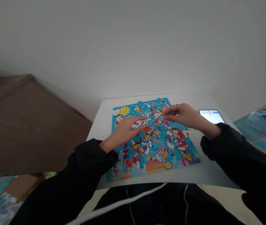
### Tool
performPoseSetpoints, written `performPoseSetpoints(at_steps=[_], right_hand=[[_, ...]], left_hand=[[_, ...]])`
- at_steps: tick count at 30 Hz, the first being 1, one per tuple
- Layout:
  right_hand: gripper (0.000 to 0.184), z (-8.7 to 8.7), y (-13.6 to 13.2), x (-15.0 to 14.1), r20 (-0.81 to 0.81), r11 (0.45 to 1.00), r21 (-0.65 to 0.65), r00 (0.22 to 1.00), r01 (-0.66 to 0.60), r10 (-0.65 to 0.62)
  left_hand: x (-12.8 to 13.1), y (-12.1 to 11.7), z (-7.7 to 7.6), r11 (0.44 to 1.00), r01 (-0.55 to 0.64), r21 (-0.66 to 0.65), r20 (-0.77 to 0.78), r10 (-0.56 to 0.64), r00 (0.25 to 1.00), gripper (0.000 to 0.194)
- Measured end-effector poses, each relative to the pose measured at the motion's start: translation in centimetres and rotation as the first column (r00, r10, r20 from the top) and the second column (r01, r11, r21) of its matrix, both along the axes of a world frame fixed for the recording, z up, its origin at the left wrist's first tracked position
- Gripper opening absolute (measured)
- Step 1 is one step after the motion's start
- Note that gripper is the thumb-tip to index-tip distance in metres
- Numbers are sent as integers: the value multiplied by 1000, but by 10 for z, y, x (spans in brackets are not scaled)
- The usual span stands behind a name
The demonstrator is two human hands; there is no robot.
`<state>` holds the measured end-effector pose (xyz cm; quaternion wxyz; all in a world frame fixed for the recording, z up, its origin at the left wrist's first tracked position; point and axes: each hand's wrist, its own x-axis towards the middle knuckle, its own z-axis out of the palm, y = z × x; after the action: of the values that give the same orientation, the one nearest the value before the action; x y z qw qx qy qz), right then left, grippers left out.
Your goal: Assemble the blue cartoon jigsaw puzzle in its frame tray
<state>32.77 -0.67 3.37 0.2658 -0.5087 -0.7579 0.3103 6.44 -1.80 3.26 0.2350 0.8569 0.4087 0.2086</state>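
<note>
A colourful jigsaw puzzle lies on a small white table, its blue board partly covered by loose pieces. Over the board's left half is my left hand, thumb and fingers apart, with nothing visible between them. My right hand is above the upper right part of the board, thumb and fingertips pinched together on a small puzzle piece. A smiling yellow sun shows in the board's upper left corner. Many loose pieces are heaped across the middle, and each hand hides some of them.
On the white table, a phone with a lit screen lies right of the board. A brown wooden cabinet stands at the left. A white cable crosses in front of my lap. Behind the table rises a plain wall; plastic bags are at the right.
</note>
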Motion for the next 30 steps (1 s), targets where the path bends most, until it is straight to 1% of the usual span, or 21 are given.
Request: performPoseSetpoints(at_steps=[1,3,5,7,9,11,12,13,14,18,21,25,30], right_hand=[[24,3,1,-14,-102,999,-39,995,2,-6],[23,6,4,-43,-263,992,-127,965,-21,-14],[18,7,7,-72,-359,978,-202,933,-43,-33],[13,7,14,-98,-412,962,-264,909,-62,-54],[13,6,26,-120,-429,955,-292,900,-53,-82],[19,4,44,-138,-411,959,-282,905,-13,-108],[21,1,55,-146,-395,963,-270,911,8,-118],[24,-3,65,-153,-374,966,-256,919,26,-124],[25,-8,76,-160,-348,969,-243,930,35,-121],[21,-33,108,-184,-213,977,-208,972,54,-99],[17,-48,118,-195,-162,986,-151,982,70,-94],[14,-56,121,-198,-91,994,-66,991,89,-95],[15,-60,123,-195,-20,997,1,997,79,-79]], left_hand=[[-2,-1,1,995,-44,-86,84,51,995,36],[-8,1,2,970,-91,-226,245,147,958,35],[-18,5,0,947,-130,-293,351,233,907,32],[-33,14,-5,927,-204,-314,401,325,857,29],[-51,26,-11,908,-297,-295,414,401,817,30],[-69,40,-17,874,-447,-192,408,485,773,28],[-76,46,-21,841,-528,-116,374,530,761,27],[-82,51,-25,816,-576,-45,305,560,770,27],[-86,56,-29,801,-599,20,234,579,781,27],[-88,62,-45,791,-602,106,123,590,798,28],[-85,59,-53,818,-556,148,46,556,830,28],[-84,54,-56,853,-488,185,-34,502,864,29],[-83,52,-56,872,-442,211,-101,469,877,28]])
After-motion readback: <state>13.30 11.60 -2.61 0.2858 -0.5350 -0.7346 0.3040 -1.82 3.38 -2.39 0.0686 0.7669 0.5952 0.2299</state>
